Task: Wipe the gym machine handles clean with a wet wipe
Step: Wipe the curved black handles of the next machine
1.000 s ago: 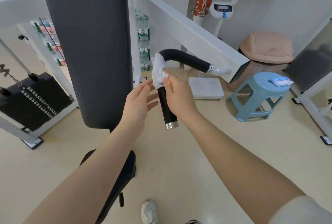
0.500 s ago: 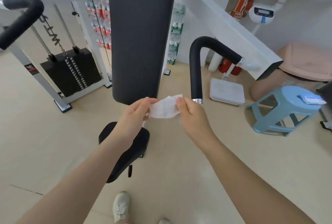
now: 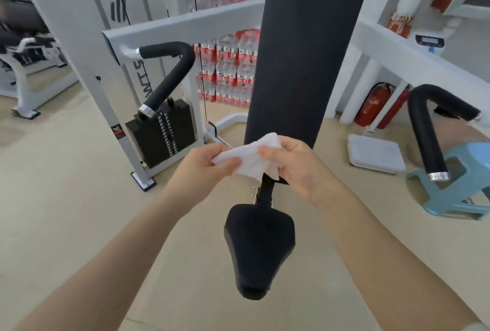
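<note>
A white wet wipe (image 3: 250, 159) is stretched between both hands in front of the black back pad (image 3: 299, 47). My left hand (image 3: 205, 169) pinches its left end. My right hand (image 3: 294, 165) grips its right part with thumb on top. The left black foam handle (image 3: 172, 76) bends down from the white machine arm at upper left, well away from both hands. The right black foam handle (image 3: 424, 129) curves down at the right edge, also untouched.
The black seat (image 3: 258, 245) sits just below my hands. A weight stack (image 3: 161, 134) stands behind the left handle. A blue stool (image 3: 461, 198), a white scale (image 3: 375, 157) and a red fire extinguisher (image 3: 372, 104) are on the floor at right. Stacked water bottle packs (image 3: 228, 70) line the back wall.
The wipe has left the right handle and is now held between both hands. My view has swung left, bringing the left handle and the seat into sight.
</note>
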A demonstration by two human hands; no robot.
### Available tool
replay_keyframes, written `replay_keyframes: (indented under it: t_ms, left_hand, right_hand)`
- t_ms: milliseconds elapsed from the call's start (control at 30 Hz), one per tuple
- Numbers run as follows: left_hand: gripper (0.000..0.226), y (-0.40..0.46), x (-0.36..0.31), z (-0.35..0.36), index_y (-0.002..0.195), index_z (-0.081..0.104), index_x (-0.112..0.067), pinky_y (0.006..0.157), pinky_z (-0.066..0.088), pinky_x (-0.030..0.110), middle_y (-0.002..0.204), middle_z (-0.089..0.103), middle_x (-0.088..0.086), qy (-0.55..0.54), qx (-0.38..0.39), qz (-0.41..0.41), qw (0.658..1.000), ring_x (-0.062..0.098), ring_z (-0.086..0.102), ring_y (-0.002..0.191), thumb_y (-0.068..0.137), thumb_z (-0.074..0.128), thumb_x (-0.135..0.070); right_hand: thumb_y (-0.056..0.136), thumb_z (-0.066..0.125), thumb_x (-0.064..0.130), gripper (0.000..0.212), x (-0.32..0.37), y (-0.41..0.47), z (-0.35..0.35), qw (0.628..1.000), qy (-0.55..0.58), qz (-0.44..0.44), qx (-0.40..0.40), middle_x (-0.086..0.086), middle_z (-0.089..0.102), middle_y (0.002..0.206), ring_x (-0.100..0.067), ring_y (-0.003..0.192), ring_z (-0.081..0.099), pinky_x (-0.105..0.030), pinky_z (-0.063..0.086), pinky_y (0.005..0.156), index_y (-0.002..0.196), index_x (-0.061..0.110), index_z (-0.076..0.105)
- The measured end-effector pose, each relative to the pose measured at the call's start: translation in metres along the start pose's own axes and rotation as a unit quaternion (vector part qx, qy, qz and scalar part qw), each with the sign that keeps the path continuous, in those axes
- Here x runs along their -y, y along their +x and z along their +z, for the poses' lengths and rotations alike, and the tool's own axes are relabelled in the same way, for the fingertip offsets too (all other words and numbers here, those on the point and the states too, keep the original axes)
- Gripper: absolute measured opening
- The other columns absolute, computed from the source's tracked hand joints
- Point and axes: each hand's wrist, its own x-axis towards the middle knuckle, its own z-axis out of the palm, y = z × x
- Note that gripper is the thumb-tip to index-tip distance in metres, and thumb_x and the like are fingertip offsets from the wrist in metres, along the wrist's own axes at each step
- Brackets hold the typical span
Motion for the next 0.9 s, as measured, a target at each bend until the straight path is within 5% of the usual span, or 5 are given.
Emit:
replay_keyframes:
  t_ms: [167, 267, 400, 633, 900]
  left_hand:
    - [0.012, 0.029, 0.026, -0.090, 0.085, 0.064, -0.009, 0.050, 0.038, 0.018, 0.067, 0.061, 0.000, -0.031, -0.029, -0.017, 0.999, 0.014, 0.051, 0.064, 0.087, 0.060, -0.021]
    - [0.013, 0.053, 0.037, -0.121, 0.096, 0.060, -0.004, 0.077, 0.051, 0.034, 0.072, 0.069, -0.001, -0.110, -0.051, -0.039, 0.992, 0.013, 0.064, 0.073, 0.087, 0.059, -0.013]
    - [0.006, 0.098, 0.042, -0.155, 0.086, 0.057, -0.018, 0.080, 0.052, 0.044, 0.077, 0.071, 0.001, -0.099, -0.058, 0.015, 0.993, 0.019, 0.068, 0.079, 0.087, 0.057, -0.012]
    - [0.016, 0.182, 0.038, -0.206, 0.092, 0.066, -0.016, 0.068, 0.041, 0.009, 0.087, 0.059, -0.005, 0.103, -0.051, 0.267, 0.957, 0.004, 0.054, 0.077, 0.086, 0.055, -0.006]
    - [0.035, 0.266, 0.069, -0.279, 0.116, 0.056, -0.023, 0.081, 0.046, 0.013, 0.100, 0.061, -0.021, 0.103, 0.064, 0.243, 0.962, -0.002, 0.058, 0.093, 0.090, 0.043, -0.004]
  right_hand:
    - [0.092, 0.054, 0.014, 0.027, 0.004, 0.050, 0.088, 0.986, 0.150, 0.030, -0.071, -0.013, 0.060, 0.103, -0.023, 0.093, 0.057, -0.039, 0.043, 0.086, 0.114, -0.001, 0.057]
    - [0.092, 0.053, 0.011, 0.015, 0.008, 0.083, 0.118, 0.967, 0.196, 0.054, -0.152, -0.014, 0.059, 0.105, -0.025, 0.095, 0.055, -0.038, 0.040, 0.088, 0.105, 0.006, 0.060]
    - [0.090, 0.056, 0.011, 0.009, 0.029, 0.135, 0.145, 0.963, 0.079, -0.018, -0.258, -0.012, 0.063, 0.106, -0.028, 0.100, 0.061, -0.044, 0.050, 0.091, 0.098, 0.014, 0.059]
    - [0.089, 0.056, 0.030, 0.019, 0.081, 0.214, 0.195, 0.971, -0.032, -0.088, -0.220, -0.005, 0.067, 0.097, -0.016, 0.091, 0.062, -0.026, 0.050, 0.078, 0.099, 0.016, 0.063]
    - [0.087, 0.060, 0.019, 0.002, 0.093, 0.298, 0.193, 0.914, -0.196, -0.097, -0.342, 0.009, 0.060, 0.077, -0.007, 0.073, 0.055, -0.028, 0.048, 0.069, 0.087, 0.019, 0.062]
